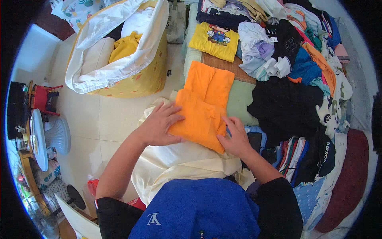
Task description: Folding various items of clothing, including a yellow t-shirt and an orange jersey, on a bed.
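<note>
An orange garment (199,107), folded into layers, lies across my lap and the edge of the bedding. My left hand (162,124) rests at its left edge, fingers spread apart and fingertips on the cloth. At the lower right edge, my right hand (236,137) touches the cloth with its thumb and fingers apart. Neither hand is closed round the cloth. Beneath the orange garment, a cream cloth (171,163) covers my lap. Just beyond it lies a folded yellow T-shirt (215,42) with a cartoon print.
A yellow fabric hamper (131,75) with a white liner holds clothes at the upper left. Loose clothes (310,59) heap at the upper right, with a black garment (288,107) nearer me. Several folded clothes (292,155) stand in a row. A grey-blue stool (57,135) stands far left.
</note>
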